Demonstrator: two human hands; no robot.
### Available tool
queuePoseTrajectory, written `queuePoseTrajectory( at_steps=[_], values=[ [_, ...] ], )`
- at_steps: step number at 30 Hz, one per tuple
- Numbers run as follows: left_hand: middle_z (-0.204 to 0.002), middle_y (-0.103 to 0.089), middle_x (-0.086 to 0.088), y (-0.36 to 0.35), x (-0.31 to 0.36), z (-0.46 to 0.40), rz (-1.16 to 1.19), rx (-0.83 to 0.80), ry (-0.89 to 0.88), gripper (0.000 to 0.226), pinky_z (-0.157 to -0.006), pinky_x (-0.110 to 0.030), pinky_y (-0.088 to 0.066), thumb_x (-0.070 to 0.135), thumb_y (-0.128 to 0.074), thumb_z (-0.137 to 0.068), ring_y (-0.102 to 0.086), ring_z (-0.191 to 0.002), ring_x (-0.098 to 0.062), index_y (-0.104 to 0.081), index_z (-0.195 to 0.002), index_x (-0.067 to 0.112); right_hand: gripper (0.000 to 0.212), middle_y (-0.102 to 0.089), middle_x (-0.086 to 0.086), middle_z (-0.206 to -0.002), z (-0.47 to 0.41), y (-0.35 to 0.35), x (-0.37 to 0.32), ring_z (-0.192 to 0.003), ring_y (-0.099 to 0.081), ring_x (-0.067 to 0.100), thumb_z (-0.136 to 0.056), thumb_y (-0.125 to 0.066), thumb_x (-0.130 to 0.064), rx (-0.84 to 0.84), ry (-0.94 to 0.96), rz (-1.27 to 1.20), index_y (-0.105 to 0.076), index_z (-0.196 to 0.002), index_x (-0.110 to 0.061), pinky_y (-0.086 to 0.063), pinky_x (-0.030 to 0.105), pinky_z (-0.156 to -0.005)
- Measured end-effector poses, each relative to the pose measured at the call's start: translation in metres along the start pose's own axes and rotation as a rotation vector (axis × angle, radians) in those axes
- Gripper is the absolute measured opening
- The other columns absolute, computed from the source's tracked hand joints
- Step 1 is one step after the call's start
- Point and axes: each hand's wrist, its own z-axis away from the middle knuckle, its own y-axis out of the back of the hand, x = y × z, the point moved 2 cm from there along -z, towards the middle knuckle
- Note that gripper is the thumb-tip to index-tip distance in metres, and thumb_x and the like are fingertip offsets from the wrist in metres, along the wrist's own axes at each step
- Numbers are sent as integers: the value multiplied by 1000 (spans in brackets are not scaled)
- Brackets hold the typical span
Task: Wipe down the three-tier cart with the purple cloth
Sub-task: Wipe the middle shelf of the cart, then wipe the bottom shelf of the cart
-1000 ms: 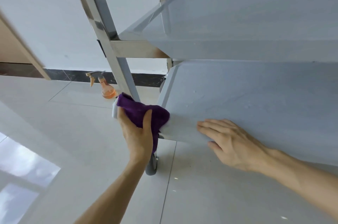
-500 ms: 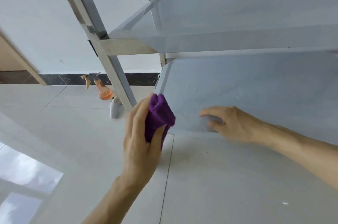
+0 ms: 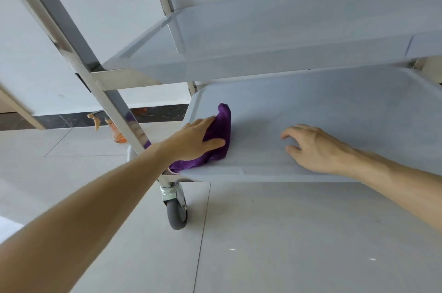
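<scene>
Your left hand presses flat on the purple cloth at the bottom shelf's left edge. Your right hand rests there with loose fingers, holding nothing.

1. The cart's bottom shelf — a grey tray with a raised rim — carries the purple cloth near its front left corner.
2. The left hand lies flat on the cloth; the right hand rests on the shelf, fingers bent.
3. The middle shelf sits above.
4. The tiled floor bears the cart's caster — and a spray bottle behind the leg.
</scene>
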Motion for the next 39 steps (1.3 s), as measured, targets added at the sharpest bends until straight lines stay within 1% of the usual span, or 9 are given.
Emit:
queuePoseTrajectory(
  at_steps=[4, 9, 12, 17, 21, 25, 28, 32, 39],
  values=[
    [-162, -18, 4, -29, -12, 17, 38, 83, -53, 80, -117, -33, -18, 50, -52, -96, -19, -146, -22, -8, -157, 25, 34, -52, 0, -135, 5, -6, -5, -127, -48, 18, -96, -52, -21, -70, 46, 44, -54, -130, -17, -35, 27, -106],
    [-150, -43, 4, -39, -5, 63, 109, 281, -211, 60, -110, -35, -38, 35, -54, -98, -40, -135, -19, -31, -152, 26, 38, -48, 1, -139, -4, -10, -33, -130, -44, 19, -98, -52, -26, -32, 139, 16, -50, -135, -16, -30, 23, -106],
    [-155, -36, 4, -40, -7, 95, 75, 299, -252, 69, -113, -35, -36, 39, -59, -95, -37, -139, -17, -27, -154, 24, 38, -48, 0, -137, -13, -11, -68, -128, -45, 18, -99, -52, -29, 80, 258, -81, -51, -134, -16, -32, 24, -106],
    [-131, -52, 10, -25, -25, 132, 206, 506, -163, 40, -94, -6, -37, 34, -58, -96, -52, -111, -1, -51, -133, 22, 35, -60, 7, -124, -17, -25, -142, -113, -55, 28, -95, -57, -33, 217, 557, 71, -63, -119, -8, -42, 42, -99],
    [-100, -62, 7, -10, -44, 146, 294, 717, -66, 16, -75, -10, -46, 15, -60, -94, -61, -89, -2, -61, -110, 13, 65, -50, 0, -140, -22, -60, -167, -127, -44, 26, -93, -36, -65, 20, 465, 301, -47, -138, -20, -29, 44, -109],
    [-91, -60, 12, -3, -56, 148, 366, 796, 73, 7, -64, -9, -45, 11, -61, -93, -61, -83, 0, -56, -96, 15, 79, -37, 3, -152, -33, -81, -173, -137, -32, 31, -88, -27, -74, -20, 380, 370, -34, -146, -20, -21, 53, -113],
    [-98, -58, 5, 6, -60, 140, 499, 853, 176, 25, -62, -10, -47, 22, -65, -92, -61, -86, -1, -43, -104, 19, 81, -30, 4, -155, -41, -92, -176, -144, -21, 31, -86, -34, -74, -31, 354, 346, -31, -147, -21, -17, 57, -115],
    [-109, -55, -9, 21, -56, 119, 531, 878, 100, 44, -78, -20, -50, 18, -66, -90, -60, -97, -23, -32, -118, 14, 86, -24, 5, -158, -54, -107, -190, -146, -15, 32, -82, -42, -75, -25, 330, 327, -26, -148, -22, -18, 61, -114],
    [-95, -45, 14, 11, -55, 105, 471, 927, 41, 39, -72, -44, -57, 6, -53, -92, -58, -81, -3, -30, -124, 7, 75, -18, 5, -161, -48, -116, -186, -148, -12, 35, -91, -46, -56, 10, 395, 429, -15, -154, -30, -23, 62, -112]
  ],
)
